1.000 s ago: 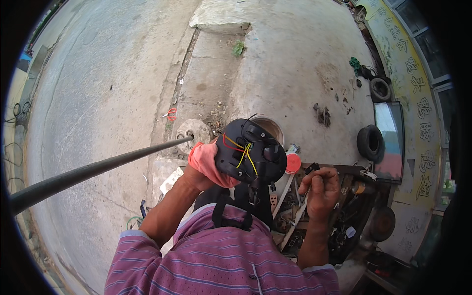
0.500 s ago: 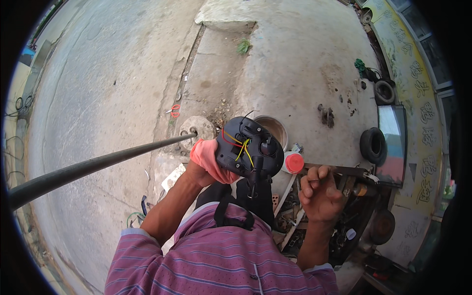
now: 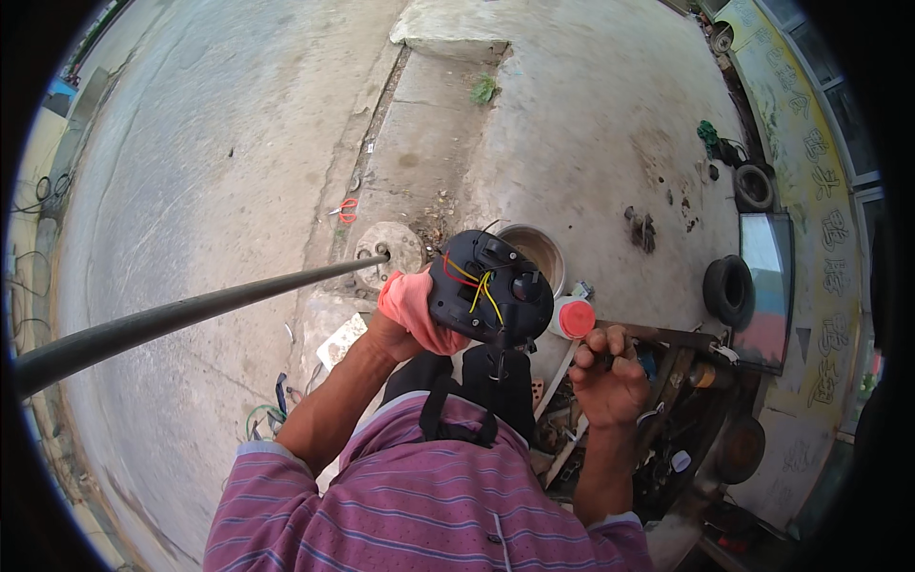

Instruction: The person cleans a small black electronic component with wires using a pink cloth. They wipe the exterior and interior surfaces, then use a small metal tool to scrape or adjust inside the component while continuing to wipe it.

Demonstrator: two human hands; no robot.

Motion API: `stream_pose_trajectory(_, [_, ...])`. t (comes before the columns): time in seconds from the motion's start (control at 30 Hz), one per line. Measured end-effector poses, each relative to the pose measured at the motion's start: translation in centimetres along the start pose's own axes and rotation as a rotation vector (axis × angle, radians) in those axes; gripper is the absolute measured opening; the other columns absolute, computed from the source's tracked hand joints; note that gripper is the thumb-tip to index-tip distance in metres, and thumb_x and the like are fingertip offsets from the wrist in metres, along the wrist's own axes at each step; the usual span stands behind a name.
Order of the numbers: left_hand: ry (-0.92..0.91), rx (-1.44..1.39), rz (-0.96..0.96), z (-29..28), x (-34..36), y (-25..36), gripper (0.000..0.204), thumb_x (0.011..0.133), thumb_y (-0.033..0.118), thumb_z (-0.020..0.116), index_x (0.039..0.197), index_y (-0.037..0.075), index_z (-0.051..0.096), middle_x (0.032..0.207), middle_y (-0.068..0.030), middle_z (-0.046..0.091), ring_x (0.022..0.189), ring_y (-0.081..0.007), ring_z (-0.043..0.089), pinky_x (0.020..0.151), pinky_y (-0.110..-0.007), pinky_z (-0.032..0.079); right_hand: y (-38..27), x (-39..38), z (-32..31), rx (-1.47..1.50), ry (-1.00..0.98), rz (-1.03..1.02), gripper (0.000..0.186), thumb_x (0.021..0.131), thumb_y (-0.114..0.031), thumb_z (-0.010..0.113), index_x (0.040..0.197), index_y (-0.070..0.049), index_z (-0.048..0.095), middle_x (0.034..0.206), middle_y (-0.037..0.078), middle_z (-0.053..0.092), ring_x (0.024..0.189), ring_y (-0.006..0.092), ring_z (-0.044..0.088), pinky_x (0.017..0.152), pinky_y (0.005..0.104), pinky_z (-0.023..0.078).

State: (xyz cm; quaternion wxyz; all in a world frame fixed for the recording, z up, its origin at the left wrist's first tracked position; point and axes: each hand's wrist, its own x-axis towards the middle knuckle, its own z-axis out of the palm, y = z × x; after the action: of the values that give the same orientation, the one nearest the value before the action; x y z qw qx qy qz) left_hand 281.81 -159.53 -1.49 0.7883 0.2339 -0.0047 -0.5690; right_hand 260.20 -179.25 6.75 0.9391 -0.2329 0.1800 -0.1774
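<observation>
My left hand is closed round a salmon-pink cloth and, through it, the side of a black rounded plastic housing. Its hollow back faces up, with screws and loose red and yellow wires showing; a thin black wire sticks out at the top. Over the parts box, apart from the housing, my right hand has its fingers curled inward toward the thumb. Something small and dark seems to sit between them, but I cannot make it out.
Below the housing stand a wide metal basin and a red-lidded white tub. A dark pole slants in from the left to a round concrete base. Red-handled scissors lie on the ground. At right are tyres and a glass panel.
My right hand has drawn slightly left and down, and its fingers have curled closer together. The left hand still holds the housing and cloth. The whole view has shifted a little.
</observation>
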Motion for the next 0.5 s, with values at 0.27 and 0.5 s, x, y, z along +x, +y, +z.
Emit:
stream_pose_trajectory(0.27, [-0.106, 1.203, 0.225, -0.8, 0.2, 0.1, 0.065, 0.072, 0.015, 0.083, 0.130, 0.006, 0.054, 0.126, -0.0071, 0.058, 0.115, -0.0194, 0.058, 0.098, -0.032, 0.047, -0.2, 0.4, -1.7, -0.031, 0.070, 0.080, 0.014, 0.087, -0.008, 0.063, 0.101, -0.006, 0.060, 0.089, 0.004, 0.062, 0.077, 0.0169, 0.060, 0.067, 0.0280, 0.048])
stream_pose_trajectory(0.5, [-0.266, 1.063, 0.102, 1.3, 1.1, 0.7, 0.066, 0.069, 0.016, 0.085, 0.128, 0.004, 0.057, 0.123, -0.0085, 0.059, 0.116, -0.0198, 0.057, 0.101, -0.032, 0.045, -0.1, 0.5, -0.8, -1.082, 0.148, -0.205, 0.014, 0.091, -0.011, 0.070, 0.085, -0.002, 0.061, 0.075, 0.000, 0.060, 0.068, 0.0046, 0.053, 0.064, 0.0220, 0.044])
